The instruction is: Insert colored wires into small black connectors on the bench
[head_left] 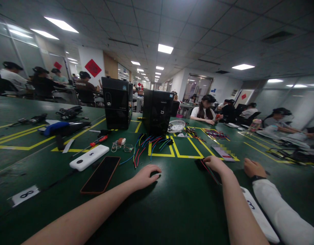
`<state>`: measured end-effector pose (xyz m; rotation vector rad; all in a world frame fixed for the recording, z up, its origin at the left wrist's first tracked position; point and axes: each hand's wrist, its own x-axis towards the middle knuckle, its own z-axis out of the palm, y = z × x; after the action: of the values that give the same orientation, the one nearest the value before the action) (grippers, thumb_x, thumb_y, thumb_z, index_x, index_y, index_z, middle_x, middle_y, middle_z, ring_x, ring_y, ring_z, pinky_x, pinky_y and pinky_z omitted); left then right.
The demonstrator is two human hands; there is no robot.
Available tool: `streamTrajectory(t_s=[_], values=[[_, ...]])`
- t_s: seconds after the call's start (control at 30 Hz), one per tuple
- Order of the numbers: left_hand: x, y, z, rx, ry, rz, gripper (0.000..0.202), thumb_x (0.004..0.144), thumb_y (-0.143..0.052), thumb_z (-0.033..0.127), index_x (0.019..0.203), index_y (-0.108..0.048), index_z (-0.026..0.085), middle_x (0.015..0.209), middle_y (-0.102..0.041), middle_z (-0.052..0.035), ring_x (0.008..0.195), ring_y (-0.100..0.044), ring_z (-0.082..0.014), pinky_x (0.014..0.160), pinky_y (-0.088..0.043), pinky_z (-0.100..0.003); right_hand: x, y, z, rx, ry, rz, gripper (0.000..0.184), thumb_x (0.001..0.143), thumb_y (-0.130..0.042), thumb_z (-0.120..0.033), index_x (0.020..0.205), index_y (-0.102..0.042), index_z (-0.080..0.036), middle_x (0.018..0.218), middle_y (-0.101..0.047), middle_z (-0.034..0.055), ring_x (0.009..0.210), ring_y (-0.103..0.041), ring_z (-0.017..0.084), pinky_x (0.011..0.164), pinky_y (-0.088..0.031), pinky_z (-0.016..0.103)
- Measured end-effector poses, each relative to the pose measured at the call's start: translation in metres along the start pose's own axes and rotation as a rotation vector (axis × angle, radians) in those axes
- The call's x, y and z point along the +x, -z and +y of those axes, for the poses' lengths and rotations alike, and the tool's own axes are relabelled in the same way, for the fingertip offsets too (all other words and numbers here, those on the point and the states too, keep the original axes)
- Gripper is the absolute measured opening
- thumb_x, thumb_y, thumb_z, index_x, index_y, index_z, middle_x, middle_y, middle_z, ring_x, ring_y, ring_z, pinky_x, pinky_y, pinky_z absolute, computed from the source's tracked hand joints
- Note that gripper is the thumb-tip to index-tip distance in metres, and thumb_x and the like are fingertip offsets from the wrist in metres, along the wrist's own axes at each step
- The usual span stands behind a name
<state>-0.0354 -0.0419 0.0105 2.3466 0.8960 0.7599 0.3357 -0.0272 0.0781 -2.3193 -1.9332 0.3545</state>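
Note:
My left hand [146, 176] rests low over the green table [172, 204], palm down. Its fingers reach out with the thumb apart, and nothing is in it. Just beyond it lie loose red, blue and green wires [139, 153]. To its left is a dark-screened phone [102, 175] with an orange-brown edge. My right hand [216, 164] is closed on a bundle of thin wires [210, 170] with a dark end on the table. My fingers hide part of that bundle. A pinkish flat packet [223, 152] lies beyond this hand.
Two black computer towers [116, 103] stand behind the wires. White power banks [89, 158], glasses [122, 146], a red-handled screwdriver [98, 140] and a white fan grille [176, 126] lie about. Another person's white-sleeved arm [274, 200] rests close on the right. Yellow tape marks the table.

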Motion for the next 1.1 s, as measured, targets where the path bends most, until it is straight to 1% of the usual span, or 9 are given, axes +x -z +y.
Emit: streamTrajectory(t_s=[0.2,0.3,0.4,0.5,0.6,0.7,0.77,0.9,1.1], values=[[0.0,0.0,-0.001,-0.001,0.005,-0.006,0.024,0.083,-0.053,0.029,0.104,-0.06,0.022,0.109,-0.06,-0.0038,0.105,-0.051,-0.019,0.095,-0.037,-0.032,-0.004,0.002,-0.001,0.068,-0.11,-0.203,0.03,0.072,-0.053,-0.021,0.098,-0.068,-0.02,0.076,-0.065,0.0032,0.065,-0.058,0.013,0.056,-0.04,0.021],[0.0,0.0,-0.002,0.0,0.009,-0.007,0.023,0.082,-0.053,0.028,0.104,-0.06,0.022,0.109,-0.06,-0.0037,0.106,-0.051,-0.019,0.095,-0.037,-0.033,-0.003,-0.002,-0.012,-0.04,-0.072,-0.108,0.023,0.071,-0.054,-0.019,0.088,-0.07,-0.016,0.076,-0.065,0.006,0.069,-0.059,0.015,0.059,-0.038,0.021],[0.0,0.0,0.0,-0.006,0.011,-0.004,0.024,0.082,-0.052,0.028,0.104,-0.06,0.022,0.109,-0.06,-0.004,0.106,-0.051,-0.0196,0.095,-0.037,-0.034,-0.002,-0.014,-0.037,-0.18,-0.023,0.038,0.02,0.071,-0.053,-0.016,0.084,-0.068,-0.014,0.079,-0.065,0.0094,0.075,-0.059,0.017,0.06,-0.038,0.023],[0.0,0.001,0.0,-0.048,0.049,0.027,0.032,0.082,-0.052,0.027,0.114,-0.054,0.022,0.115,-0.057,-0.0056,0.109,-0.05,-0.0204,0.097,-0.037,-0.036,-0.006,-0.031,-0.072,-0.188,0.191,0.146,0.022,0.076,-0.048,-0.016,0.089,-0.066,-0.015,0.088,-0.062,0.01,0.079,-0.057,0.017,0.065,-0.039,0.024],[0.0,-0.002,-0.003,-0.097,0.08,0.124,0.056,0.078,-0.056,0.024,0.13,-0.037,0.021,0.132,-0.043,-0.0095,0.12,-0.042,-0.0217,0.102,-0.032,-0.038,-0.018,-0.048,-0.107,-0.152,0.478,0.224,0.023,0.076,-0.047,-0.01,0.091,-0.064,-0.016,0.09,-0.059,0.009,0.086,-0.054,0.016,0.075,-0.038,0.024],[0.001,-0.006,-0.01,-0.097,0.08,0.203,0.07,0.074,-0.06,0.025,0.135,-0.027,0.018,0.14,-0.031,-0.0112,0.128,-0.031,-0.0234,0.105,-0.027,-0.039,-0.034,-0.06,-0.133,-0.108,0.694,0.289,0.019,0.077,-0.047,-0.009,0.086,-0.062,-0.016,0.089,-0.055,0.0063,0.085,-0.05,0.015,0.077,-0.038,0.026],[0.002,-0.009,-0.014,-0.076,0.119,0.231,0.076,0.071,-0.064,0.026,0.136,-0.025,0.016,0.14,-0.031,-0.0123,0.129,-0.028,-0.0247,0.107,-0.024,-0.04,-0.044,-0.066,-0.146,-0.085,0.794,0.328,0.014,0.078,-0.048,-0.011,0.083,-0.06,-0.016,0.088,-0.054,0.0054,0.085,-0.049,0.015,0.078,-0.038,0.027],[0.002,-0.011,-0.015,-0.097,0.116,0.169,0.079,0.069,-0.066,0.025,0.136,-0.024,0.019,0.129,-0.047,-0.01,0.118,-0.044,-0.0235,0.102,-0.032,-0.038,-0.057,-0.078,-0.162,-0.035,0.916,0.352,0.007,0.08,-0.052,-0.021,0.083,-0.058,-0.016,0.088,-0.053,0.0048,0.085,-0.048,0.016,0.077,-0.039,0.03],[0.003,-0.01,-0.012,-0.101,0.121,0.129,0.065,0.072,-0.062,0.022,0.13,-0.034,0.02,0.117,-0.057,-0.0069,0.107,-0.053,-0.022,0.095,-0.038,-0.035,-0.061,-0.095,-0.173,0.037,0.899,0.407,0.012,0.082,-0.051,-0.021,0.091,-0.058,-0.018,0.092,-0.055,0.0064,0.085,-0.048,0.018,0.075,-0.039,0.034]])
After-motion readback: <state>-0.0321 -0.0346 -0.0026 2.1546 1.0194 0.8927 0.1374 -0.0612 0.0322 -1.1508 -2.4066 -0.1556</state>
